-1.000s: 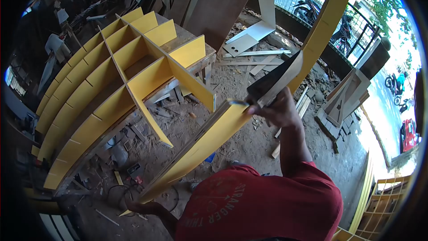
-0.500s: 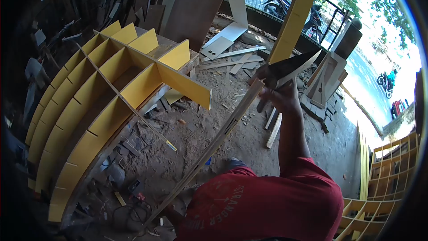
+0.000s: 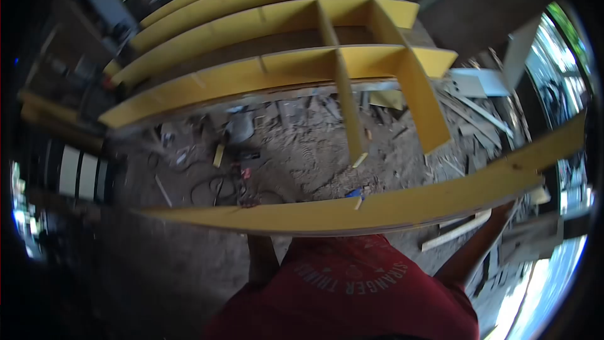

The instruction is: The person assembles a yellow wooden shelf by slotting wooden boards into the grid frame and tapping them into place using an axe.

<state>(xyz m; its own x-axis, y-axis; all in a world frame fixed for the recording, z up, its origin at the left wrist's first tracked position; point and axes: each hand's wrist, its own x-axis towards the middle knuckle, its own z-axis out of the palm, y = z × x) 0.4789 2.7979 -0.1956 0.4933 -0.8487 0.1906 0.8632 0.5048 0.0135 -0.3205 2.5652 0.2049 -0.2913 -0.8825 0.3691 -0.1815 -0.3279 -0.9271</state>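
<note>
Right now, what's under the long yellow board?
Dirt floor and a pale wood strip show past its edges; the board hides what's directly beneath and most of the left hand.

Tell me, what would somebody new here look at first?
Probably the long yellow board, because it stretches across the lower middle of the picture, in front of the person's lettered red T-shirt. Next, perhaps, the big crisscross yellow rib frame, which fills much of the upper part, beyond the littered dirt floor.
</note>
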